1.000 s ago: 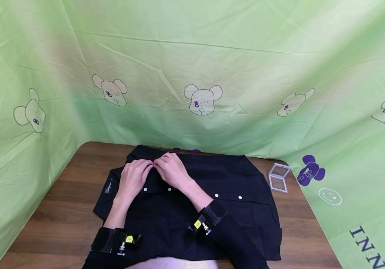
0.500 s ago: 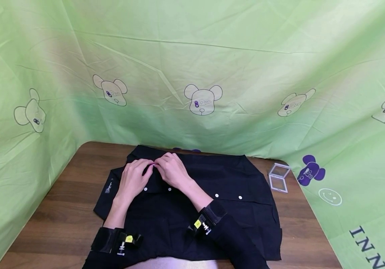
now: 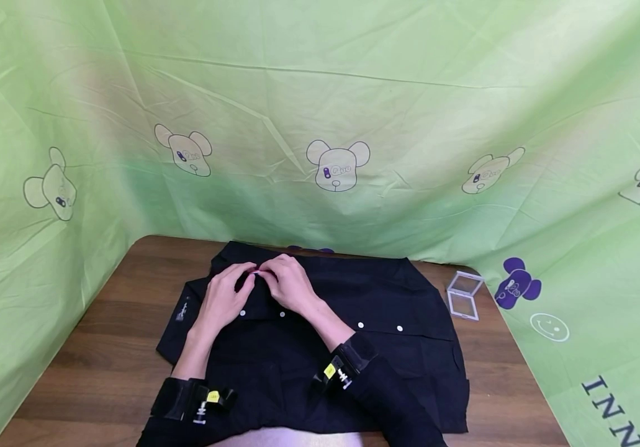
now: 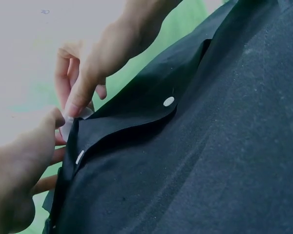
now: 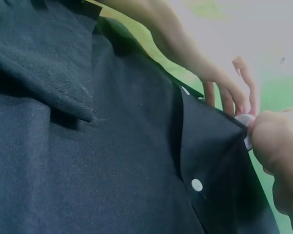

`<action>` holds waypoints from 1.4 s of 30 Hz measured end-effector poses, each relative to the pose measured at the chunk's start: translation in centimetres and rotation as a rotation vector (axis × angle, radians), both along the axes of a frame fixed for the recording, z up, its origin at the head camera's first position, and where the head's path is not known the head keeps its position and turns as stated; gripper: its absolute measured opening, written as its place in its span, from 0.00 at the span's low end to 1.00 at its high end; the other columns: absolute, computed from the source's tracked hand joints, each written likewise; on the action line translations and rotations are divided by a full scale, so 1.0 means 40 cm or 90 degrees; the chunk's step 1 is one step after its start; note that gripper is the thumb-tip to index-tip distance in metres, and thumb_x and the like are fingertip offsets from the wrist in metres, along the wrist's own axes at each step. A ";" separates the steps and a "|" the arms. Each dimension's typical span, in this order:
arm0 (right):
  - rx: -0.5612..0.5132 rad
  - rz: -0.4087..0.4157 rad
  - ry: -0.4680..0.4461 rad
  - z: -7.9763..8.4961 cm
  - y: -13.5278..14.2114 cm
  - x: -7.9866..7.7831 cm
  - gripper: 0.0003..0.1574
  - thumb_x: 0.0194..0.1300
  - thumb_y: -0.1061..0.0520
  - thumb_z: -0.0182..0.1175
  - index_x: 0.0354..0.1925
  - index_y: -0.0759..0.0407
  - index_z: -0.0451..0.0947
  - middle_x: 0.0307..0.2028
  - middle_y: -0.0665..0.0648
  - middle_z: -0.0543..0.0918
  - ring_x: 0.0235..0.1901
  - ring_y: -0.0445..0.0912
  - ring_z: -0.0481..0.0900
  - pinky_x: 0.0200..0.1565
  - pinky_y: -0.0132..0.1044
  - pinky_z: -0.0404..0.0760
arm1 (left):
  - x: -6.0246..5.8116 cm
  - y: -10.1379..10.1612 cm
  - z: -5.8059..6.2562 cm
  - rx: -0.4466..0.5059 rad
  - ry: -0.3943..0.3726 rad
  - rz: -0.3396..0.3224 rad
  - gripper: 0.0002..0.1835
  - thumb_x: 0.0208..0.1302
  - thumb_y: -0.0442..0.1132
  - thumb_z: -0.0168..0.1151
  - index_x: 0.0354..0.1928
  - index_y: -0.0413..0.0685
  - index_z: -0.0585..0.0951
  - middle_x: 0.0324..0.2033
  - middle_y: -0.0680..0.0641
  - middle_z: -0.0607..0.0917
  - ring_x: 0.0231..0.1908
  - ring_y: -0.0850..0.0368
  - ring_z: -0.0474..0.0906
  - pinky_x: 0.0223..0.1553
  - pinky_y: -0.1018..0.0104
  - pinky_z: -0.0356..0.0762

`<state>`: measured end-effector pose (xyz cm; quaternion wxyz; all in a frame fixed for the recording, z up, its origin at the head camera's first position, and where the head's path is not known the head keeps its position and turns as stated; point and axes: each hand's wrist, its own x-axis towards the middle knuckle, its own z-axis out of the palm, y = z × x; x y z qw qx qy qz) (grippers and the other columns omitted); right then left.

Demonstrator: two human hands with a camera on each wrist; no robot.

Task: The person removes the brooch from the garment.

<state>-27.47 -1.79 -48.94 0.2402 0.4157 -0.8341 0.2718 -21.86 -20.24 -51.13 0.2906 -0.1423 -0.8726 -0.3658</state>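
A black button-up shirt (image 3: 325,298) lies spread on the table, white buttons along its placket. My left hand (image 3: 223,295) and right hand (image 3: 290,282) meet over its upper left part. Between their fingertips is a small whitish piece (image 3: 256,272) at the lifted cloth edge; fingers cover most of it, so its kind is unclear. In the left wrist view, my right thumb and fingers pinch the whitish piece (image 4: 71,124) and cloth, with my left thumb on its other side. The right wrist view shows both hands gripping that piece (image 5: 246,127) at the fabric's edge.
An opened clear case (image 3: 463,295) with a pale frame lies at the right of the wooden table (image 3: 512,372). A green curtain (image 3: 387,112) with bear-head prints surrounds the table's back and sides.
The fingertips have shifted slightly and the left thumb and forefinger have parted a little, so more of the whitish piece shows. The shirt and forearms have barely moved.
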 end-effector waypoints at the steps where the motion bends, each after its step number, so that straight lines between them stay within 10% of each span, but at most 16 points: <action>1: -0.011 -0.003 -0.014 -0.003 0.000 0.000 0.05 0.68 0.57 0.68 0.39 0.55 0.90 0.36 0.48 0.90 0.43 0.40 0.81 0.49 0.36 0.80 | -0.001 -0.001 -0.002 0.006 -0.002 -0.003 0.14 0.71 0.39 0.64 0.55 0.43 0.87 0.49 0.48 0.88 0.51 0.52 0.82 0.49 0.49 0.80; 21: -0.213 -0.069 -0.260 -0.033 -0.007 0.000 0.03 0.66 0.54 0.71 0.37 0.51 0.90 0.34 0.45 0.91 0.30 0.34 0.82 0.35 0.40 0.84 | -0.012 -0.005 -0.016 0.083 0.017 -0.028 0.11 0.69 0.32 0.66 0.51 0.37 0.87 0.45 0.43 0.89 0.48 0.51 0.83 0.48 0.50 0.79; 42: -0.174 -0.042 -0.241 -0.028 0.002 0.002 0.06 0.68 0.53 0.70 0.41 0.52 0.89 0.38 0.47 0.90 0.36 0.34 0.83 0.40 0.38 0.85 | -0.011 0.004 -0.023 0.094 0.019 0.037 0.08 0.65 0.33 0.71 0.45 0.41 0.90 0.40 0.45 0.92 0.44 0.51 0.85 0.45 0.51 0.80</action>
